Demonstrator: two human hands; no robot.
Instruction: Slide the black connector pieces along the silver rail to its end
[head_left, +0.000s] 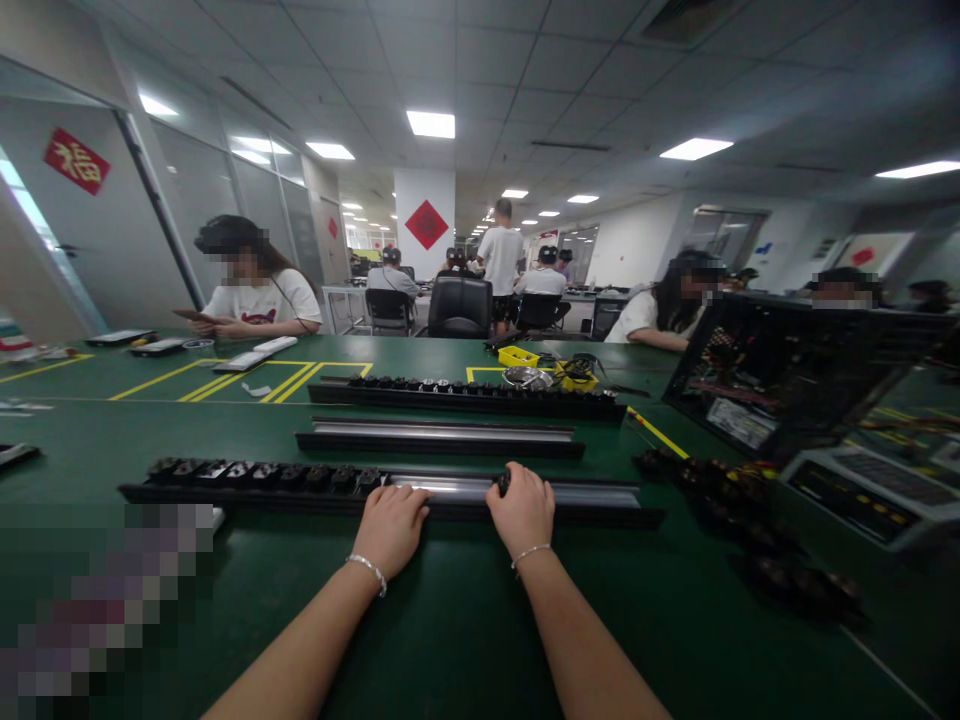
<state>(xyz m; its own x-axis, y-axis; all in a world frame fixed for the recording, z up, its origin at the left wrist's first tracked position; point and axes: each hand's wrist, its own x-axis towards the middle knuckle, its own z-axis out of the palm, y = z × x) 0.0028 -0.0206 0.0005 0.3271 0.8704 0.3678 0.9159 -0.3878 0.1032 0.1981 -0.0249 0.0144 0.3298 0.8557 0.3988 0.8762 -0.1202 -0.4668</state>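
A long black rail [592, 496] with a shiny metal channel lies across the table in front of me. Several small black parts [264, 474] sit in a row along its left half. My left hand [391, 522] is closed over the rail's near edge, at the right end of that row. In my right hand [523, 508] a small black part [503, 484] is pinched above the bare stretch of channel. What the fingertips touch underneath is hidden. Behind this rail lie a second rail [442, 436] with a bare channel and a third rail [465, 396] lined with black parts.
Loose dark parts [750, 520] are strewn on the green table [450, 640] at right, near an open computer case [795, 370] and a grey metal box [877, 490]. A metal bowl [527, 377] and yellow tray [517, 357] stand farther back. Seated people [262, 290] are across the table.
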